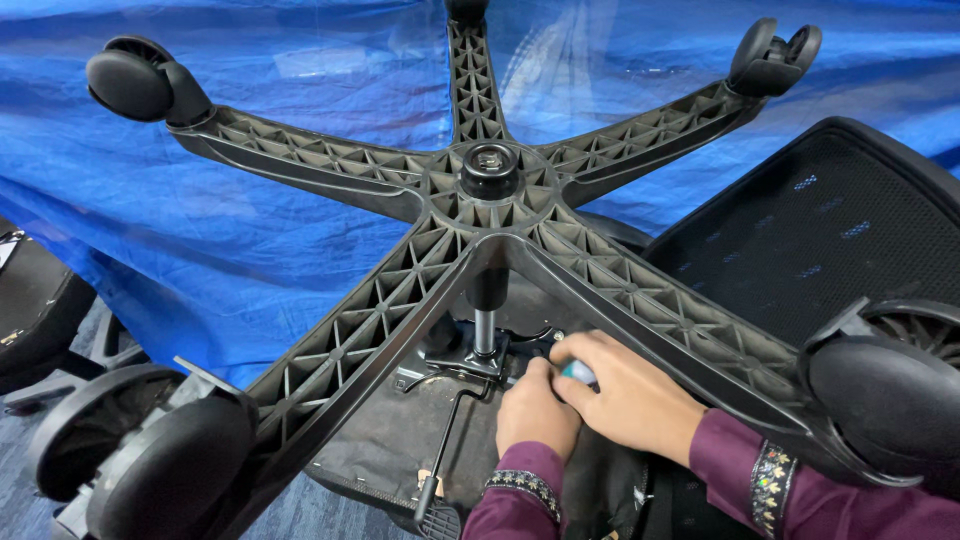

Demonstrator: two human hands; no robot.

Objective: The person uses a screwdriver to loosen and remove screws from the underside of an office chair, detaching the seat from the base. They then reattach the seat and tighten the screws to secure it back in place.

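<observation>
Head view: an upturned office chair's five-spoke base (480, 215) fills the scene. Near, beneath it, the right hand (625, 395) clenches a light-blue tool handle (578, 372) by the seat mechanism (470, 358). The left hand (535, 410) is closed, touching the right.

This looks like a workshop or assembly area for office furniture. An upturned office chair (560, 330) lies with its five-spoke caster base (480, 200) exposed, a blue plastic tarpaulin (250, 220) hangs as a backdrop, and parts of other dark chairs (30, 300) stand at the left edge.
</observation>
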